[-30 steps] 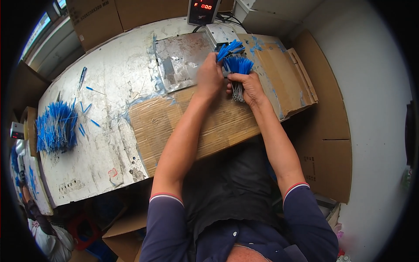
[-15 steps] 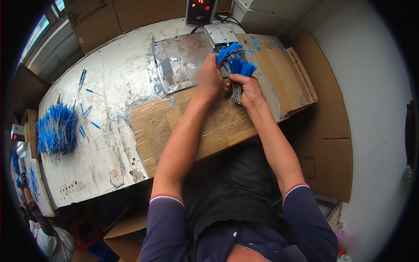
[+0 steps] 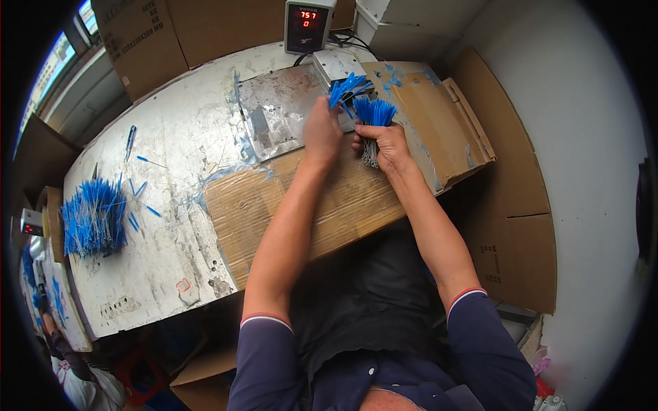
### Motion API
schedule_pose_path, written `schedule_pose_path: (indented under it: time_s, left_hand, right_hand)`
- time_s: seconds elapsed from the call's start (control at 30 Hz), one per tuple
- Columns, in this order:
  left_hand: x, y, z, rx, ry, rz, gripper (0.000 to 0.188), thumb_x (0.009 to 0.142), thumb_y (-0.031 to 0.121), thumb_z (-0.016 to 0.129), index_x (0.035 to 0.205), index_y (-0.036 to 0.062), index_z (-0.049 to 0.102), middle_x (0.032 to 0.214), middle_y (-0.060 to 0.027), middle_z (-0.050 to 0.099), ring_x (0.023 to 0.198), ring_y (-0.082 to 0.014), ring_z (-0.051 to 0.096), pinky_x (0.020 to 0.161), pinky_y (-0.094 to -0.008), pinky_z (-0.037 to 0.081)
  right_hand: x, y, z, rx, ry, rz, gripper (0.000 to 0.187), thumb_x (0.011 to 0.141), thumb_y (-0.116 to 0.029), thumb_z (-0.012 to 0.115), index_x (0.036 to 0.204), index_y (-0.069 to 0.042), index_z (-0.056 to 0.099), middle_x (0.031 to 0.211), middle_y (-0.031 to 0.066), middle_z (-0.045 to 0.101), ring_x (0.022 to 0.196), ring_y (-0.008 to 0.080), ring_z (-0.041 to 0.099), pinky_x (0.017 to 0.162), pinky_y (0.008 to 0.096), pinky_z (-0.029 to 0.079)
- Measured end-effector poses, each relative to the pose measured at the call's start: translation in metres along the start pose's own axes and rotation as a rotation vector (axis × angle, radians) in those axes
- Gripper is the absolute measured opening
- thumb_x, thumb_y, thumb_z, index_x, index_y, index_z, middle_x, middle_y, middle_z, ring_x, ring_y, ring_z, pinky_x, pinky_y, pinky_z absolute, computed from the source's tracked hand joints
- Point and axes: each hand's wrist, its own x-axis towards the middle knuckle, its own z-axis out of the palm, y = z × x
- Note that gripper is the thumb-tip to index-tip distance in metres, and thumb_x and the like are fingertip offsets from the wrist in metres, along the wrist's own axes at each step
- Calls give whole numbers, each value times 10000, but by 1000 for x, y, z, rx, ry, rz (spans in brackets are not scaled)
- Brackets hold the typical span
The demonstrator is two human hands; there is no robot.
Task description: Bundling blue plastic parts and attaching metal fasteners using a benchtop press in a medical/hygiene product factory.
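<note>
My right hand [image 3: 389, 145] is closed around a dense bundle of thin blue wire brushes [image 3: 375, 111]. Their blue ends stand up above the thumb, and the grey wire ends hang below the fist. Just left of it, my left hand [image 3: 322, 133] is closed on a smaller, looser bunch of blue brushes [image 3: 348, 88] that fan out toward the upper right. Both hands are over the far edge of the cardboard-covered part of the table, in front of a small white metal box [image 3: 336, 64]. The left fingertips are mostly hidden behind that hand.
A big heap of the same brushes [image 3: 94, 218] stands at the table's left end, with several loose ones and a pen [image 3: 131, 140] nearby. A red digital display [image 3: 308, 26] stands at the back. Cardboard [image 3: 301, 205] covers the near edge. Another person's arm [image 3: 58, 335] shows far left.
The view has shifted slightly, so the whole display now shows. My left hand, blurred before, is sharper and a little farther from the right hand. Both hands keep their bunches.
</note>
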Motion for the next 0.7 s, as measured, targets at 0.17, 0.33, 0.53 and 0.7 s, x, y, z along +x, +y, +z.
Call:
schedule_pose_path:
  time_s: [0.17,0.33,0.53,0.7]
  left_hand:
    - [4,11,-8,38,91,-135,89,1041,128,525,1074,54,562,834,-89,718,684,-258,688,623,-380,517]
    - [7,10,-10,-23,157,-251,93,1046,132,511,1073,55,557,852,-67,731,687,-215,693,628,-371,523]
    - [6,8,-11,142,198,-197,118,1051,149,507,1090,59,571,936,-109,744,835,-310,719,714,-426,525]
    - [6,6,-12,199,237,-161,142,1051,170,512,1110,78,602,971,-154,730,867,-383,692,729,-475,501]
  right_hand:
    - [10,-1,0,-138,182,7,123,748,90,739,827,54,652,732,132,667,544,221,664,457,352,574]
    - [26,1,3,-193,236,-59,93,753,88,727,780,69,640,725,146,661,540,227,664,444,356,578]
    - [27,2,6,-204,275,-33,75,765,90,705,764,74,632,709,150,650,533,241,666,434,359,585]
    - [23,3,9,-177,266,-50,73,770,88,699,767,74,627,708,155,649,533,243,666,434,363,589]
